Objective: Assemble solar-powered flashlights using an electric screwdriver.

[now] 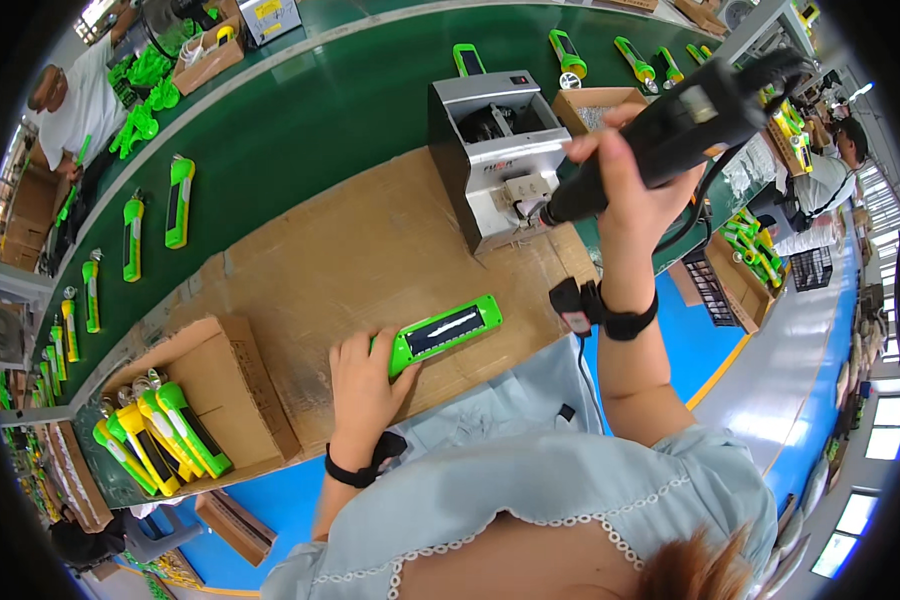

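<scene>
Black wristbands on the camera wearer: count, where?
2. One black wristband is around the wrist of the left hand, which holds the green-and-black rectangular device; the second wristband is around the wrist of the right hand.

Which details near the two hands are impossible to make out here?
All in head view:
- left end of green case: partly covered by left hand
- case's underside: turned toward cardboard
- right palm: hidden around driver by right hand
- whether driver's tip holds a screw: too small

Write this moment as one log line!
left hand: holds green device on cardboard | right hand: grips black tool, tip by grey machine | box: green and yellow devices inside
</scene>
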`<state>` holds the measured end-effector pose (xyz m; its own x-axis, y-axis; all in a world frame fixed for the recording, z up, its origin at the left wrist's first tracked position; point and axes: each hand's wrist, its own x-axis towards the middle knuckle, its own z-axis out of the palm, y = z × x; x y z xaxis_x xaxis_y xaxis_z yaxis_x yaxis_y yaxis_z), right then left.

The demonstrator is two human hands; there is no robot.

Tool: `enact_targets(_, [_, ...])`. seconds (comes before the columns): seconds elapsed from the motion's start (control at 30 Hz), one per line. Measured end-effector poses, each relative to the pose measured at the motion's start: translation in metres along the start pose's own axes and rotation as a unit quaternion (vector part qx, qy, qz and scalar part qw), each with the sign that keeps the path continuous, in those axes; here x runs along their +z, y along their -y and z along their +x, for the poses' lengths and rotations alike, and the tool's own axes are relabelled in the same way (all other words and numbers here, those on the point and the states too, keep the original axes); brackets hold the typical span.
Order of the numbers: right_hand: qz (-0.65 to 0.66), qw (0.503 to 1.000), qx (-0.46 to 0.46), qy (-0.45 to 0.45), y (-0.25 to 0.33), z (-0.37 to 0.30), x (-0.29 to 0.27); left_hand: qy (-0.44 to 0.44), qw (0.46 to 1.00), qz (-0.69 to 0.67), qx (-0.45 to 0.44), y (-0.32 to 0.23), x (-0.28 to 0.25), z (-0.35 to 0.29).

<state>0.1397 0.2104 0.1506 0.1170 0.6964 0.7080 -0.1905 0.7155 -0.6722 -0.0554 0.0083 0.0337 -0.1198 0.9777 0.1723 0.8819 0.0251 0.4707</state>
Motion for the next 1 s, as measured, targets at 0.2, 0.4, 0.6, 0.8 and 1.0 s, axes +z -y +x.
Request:
enact_targets(0.2, [0.017,0.999,-0.024,0.041,-0.023,0.008,0.002,0.009,0.998,-0.052,0.019,-0.009,0.010,0.007])
enact_targets(0.4, [0.021,0.994,0.032,0.101,-0.032,0.007,-0.003,0.008,0.998,-0.061,0.030,-0.015,0.019,0.007])
enact_targets(0.6, [0.052,0.975,0.067,0.205,-0.014,-0.014,-0.021,-0.018,0.996,-0.071,0.047,-0.020,0.035,0.011])
enact_targets(0.8, [-0.017,0.998,-0.050,0.020,0.001,-0.025,-0.022,-0.034,0.995,-0.075,0.047,-0.023,0.041,0.011])
enact_targets(1.0, [-0.014,0.999,0.020,0.023,0.003,-0.026,-0.016,-0.045,0.995,-0.075,0.049,-0.023,0.043,0.006])
